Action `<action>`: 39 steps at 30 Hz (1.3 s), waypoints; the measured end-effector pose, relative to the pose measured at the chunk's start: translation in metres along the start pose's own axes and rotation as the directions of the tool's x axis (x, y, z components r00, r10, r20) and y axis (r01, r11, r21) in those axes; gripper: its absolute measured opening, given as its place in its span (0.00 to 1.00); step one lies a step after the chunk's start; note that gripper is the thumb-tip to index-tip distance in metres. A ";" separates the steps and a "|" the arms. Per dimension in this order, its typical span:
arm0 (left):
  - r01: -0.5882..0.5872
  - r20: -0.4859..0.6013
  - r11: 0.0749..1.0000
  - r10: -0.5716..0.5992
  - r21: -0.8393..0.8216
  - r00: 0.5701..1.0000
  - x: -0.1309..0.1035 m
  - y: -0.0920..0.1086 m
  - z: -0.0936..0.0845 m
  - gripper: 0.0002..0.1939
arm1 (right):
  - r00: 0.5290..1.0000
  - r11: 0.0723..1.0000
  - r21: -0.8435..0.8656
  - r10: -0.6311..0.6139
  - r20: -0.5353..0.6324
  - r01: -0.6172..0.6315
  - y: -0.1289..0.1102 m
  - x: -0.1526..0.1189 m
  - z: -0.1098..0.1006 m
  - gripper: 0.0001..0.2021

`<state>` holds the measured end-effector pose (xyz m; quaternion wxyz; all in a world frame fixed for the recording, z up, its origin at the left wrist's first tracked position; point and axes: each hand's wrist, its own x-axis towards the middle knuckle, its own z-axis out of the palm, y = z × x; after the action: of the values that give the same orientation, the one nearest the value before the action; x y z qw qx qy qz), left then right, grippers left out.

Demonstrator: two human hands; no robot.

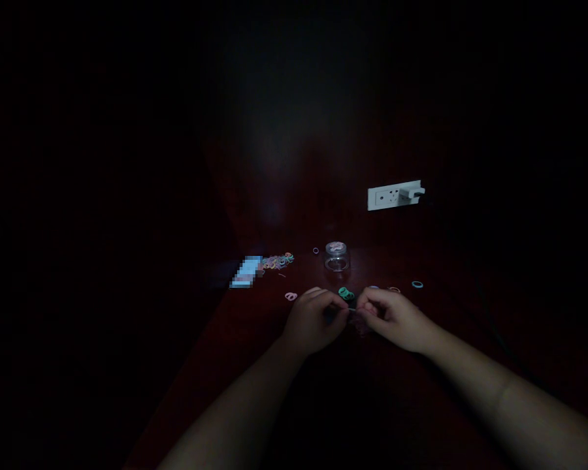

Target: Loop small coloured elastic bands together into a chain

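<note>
Under dim light, my left hand (317, 318) pinches one end of a small thin pale band (352, 309). The other end is between the fingertips of my right hand (392, 317), so the band spans the narrow gap between both hands. Just beyond the fingertips lie green bands (345, 293). A pinkish tangle (360, 323) shows faintly below the right fingertips; what it is made of is hard to tell. Pale pink bands (291, 296) rest to the left of my left hand, and a blue band (417, 284) lies beyond my right hand.
A clear lidded jar (336, 257) stands farther back on the dark red table (215, 365). Left of it are a pile of colourful bands (277, 262) and a lit phone (246, 271). A socket with a plug (394, 195) is on the wall. A dark cable runs at right.
</note>
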<state>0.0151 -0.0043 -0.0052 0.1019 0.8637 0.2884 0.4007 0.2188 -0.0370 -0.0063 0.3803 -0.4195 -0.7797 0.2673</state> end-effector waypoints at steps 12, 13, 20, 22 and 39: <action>-0.008 -0.041 1.000 0.009 0.013 0.999 0.000 0.001 -0.006 0.02 | 0.999 0.999 -0.044 -0.005 -0.047 0.003 0.000 0.000 -0.003 0.08; -0.010 -0.042 1.000 0.010 0.006 0.999 0.000 0.001 -0.006 0.02 | 0.999 0.999 -0.045 -0.005 -0.045 0.003 0.000 0.000 -0.003 0.08; -0.059 0.066 0.996 0.063 -0.064 0.996 0.000 -0.002 -0.002 0.05 | 0.999 0.999 -0.045 -0.025 0.036 0.026 -0.001 0.000 0.000 0.07; -0.062 0.088 0.996 0.068 -0.069 0.994 0.000 -0.003 -0.001 0.04 | 0.999 0.999 -0.040 -0.006 0.035 0.008 -0.001 0.001 0.001 0.07; -0.096 0.061 0.993 0.100 -0.064 0.993 -0.001 -0.002 -0.006 0.04 | 0.999 1.000 0.000 0.002 0.034 -0.002 -0.002 0.000 -0.001 0.05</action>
<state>0.0097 -0.0036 -0.0028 0.1175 0.8858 0.2296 0.3859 0.2187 -0.0376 -0.0040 0.3666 -0.4156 -0.7857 0.2750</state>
